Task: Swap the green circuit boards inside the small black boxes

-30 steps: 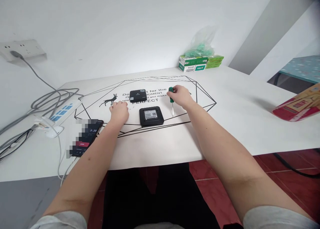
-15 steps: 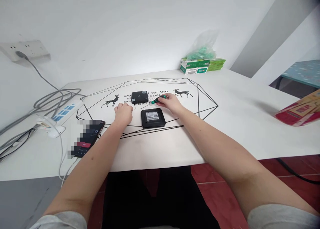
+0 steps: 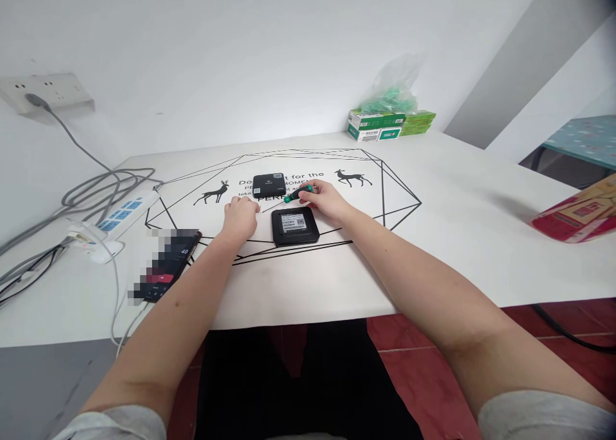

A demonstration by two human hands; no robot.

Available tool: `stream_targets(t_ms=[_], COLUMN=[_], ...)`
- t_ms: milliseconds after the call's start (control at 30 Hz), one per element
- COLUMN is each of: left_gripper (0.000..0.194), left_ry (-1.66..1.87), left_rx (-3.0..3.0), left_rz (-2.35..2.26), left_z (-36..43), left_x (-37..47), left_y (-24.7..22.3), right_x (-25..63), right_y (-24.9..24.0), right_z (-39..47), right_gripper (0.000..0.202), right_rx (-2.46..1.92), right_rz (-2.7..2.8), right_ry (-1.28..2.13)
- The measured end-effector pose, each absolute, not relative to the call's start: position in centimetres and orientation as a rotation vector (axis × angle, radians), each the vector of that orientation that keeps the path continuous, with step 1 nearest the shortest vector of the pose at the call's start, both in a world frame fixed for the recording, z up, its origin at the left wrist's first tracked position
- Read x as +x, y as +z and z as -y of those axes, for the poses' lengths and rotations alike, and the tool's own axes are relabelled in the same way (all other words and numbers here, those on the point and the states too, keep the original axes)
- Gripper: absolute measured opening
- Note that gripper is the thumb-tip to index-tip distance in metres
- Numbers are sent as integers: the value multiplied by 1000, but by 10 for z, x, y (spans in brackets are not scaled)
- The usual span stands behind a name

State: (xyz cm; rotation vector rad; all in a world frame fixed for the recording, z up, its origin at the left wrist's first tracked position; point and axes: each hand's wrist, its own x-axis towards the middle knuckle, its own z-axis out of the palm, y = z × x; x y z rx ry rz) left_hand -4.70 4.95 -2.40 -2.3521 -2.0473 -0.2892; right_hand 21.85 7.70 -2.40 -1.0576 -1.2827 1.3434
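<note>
Right hand: we list the right hand (image 3: 328, 201) with fingers closed narrowly round the handle of a screwdriver.
Screwdriver: a green-and-black handle (image 3: 292, 197) with a thin metal shaft, held slanting low over the white surface between the two hands, its shaft directed leftward.
Left hand: the left hand (image 3: 239, 218) is curled narrow near the shaft's tip; we cannot tell whether its fingers touch the tip or hold anything small.
Labelled case: a black, square, round-cornered plastic case with a white printed label (image 3: 295, 227), lying flat nearest the person, label up, apart from both hands.
Second square: a smaller black, flat square bearing two pale stickers (image 3: 268, 185), lying behind the case, close to the screwdriver handle.
Phone: a dark slab phone with a lit screen (image 3: 176, 260), left of the left forearm.
Step in hand: we judge it to be bringing tool tip and left fingertips together.
Next move: we judge it calls for a steady handle and a fine left pinch.
Changed: a second ago we saw the screwdriver near-vertical, right of the case; now it slants low behind it, tip nearer the left fingers.
</note>
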Motion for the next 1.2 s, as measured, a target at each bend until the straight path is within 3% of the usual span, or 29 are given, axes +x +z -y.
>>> stream_targets(t_ms=[467,800,1200], left_gripper=[43,40,36], left_ry=[-275,-772,-566], left_rx=[-2296,-2572,-2730], left_rz=[2083,1980,1825], left_z=[-48,-39,-29], left_x=[-50,-49,-38], left_y=[-15,-3,-2], right_x=[211,230,241], right_y=[-32,-8,-10], right_z=[-76,-76,-84], right_gripper=[52,37,23], right_rx=[-912,-1024,-1078], right_rz=[1306,1152,1143], right_ry=[1396,1291,1245])
